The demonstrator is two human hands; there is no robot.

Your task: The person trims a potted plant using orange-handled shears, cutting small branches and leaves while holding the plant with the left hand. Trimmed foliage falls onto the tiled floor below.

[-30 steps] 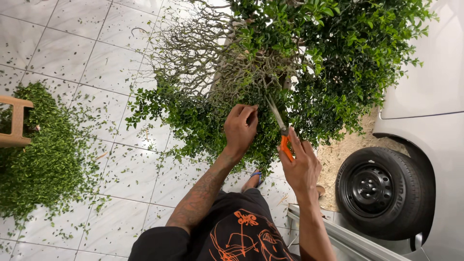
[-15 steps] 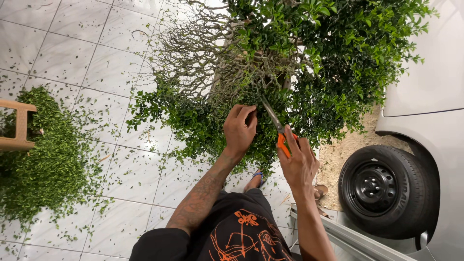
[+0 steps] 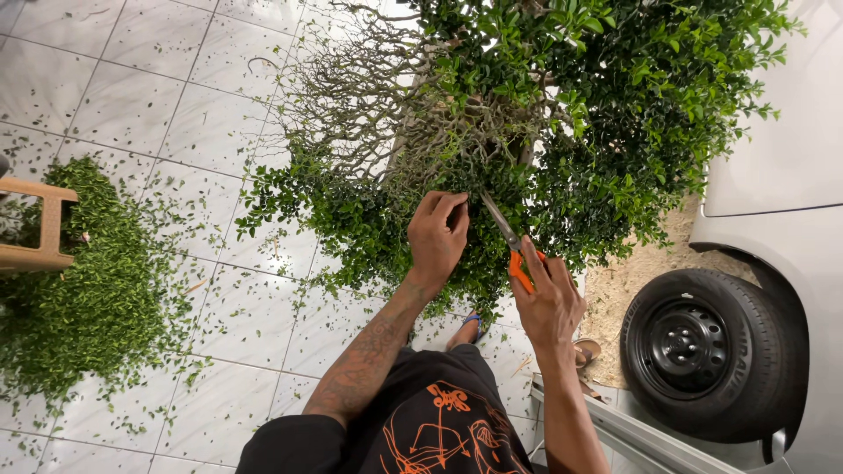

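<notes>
A dense green shrub [image 3: 562,114] with small leaves fills the upper middle; its left part [image 3: 351,96] is bare twigs. My left hand [image 3: 437,235] pinches leafy twigs at the shrub's lower edge. My right hand [image 3: 546,297] grips orange-handled scissors [image 3: 509,241], whose metal blades point up-left into the foliage just right of my left fingers.
A heap of cut green leaves [image 3: 75,281] lies on the white tiled floor [image 3: 176,114] at left, beside a wooden stool [image 3: 39,228]. A pale car with a black wheel [image 3: 702,347] stands at right, next to sandy ground [image 3: 637,272]. A metal rail [image 3: 632,430] runs at bottom right.
The scissor blades have shifted slightly up-left toward my left fingers; both hands stay at the shrub's lower edge.
</notes>
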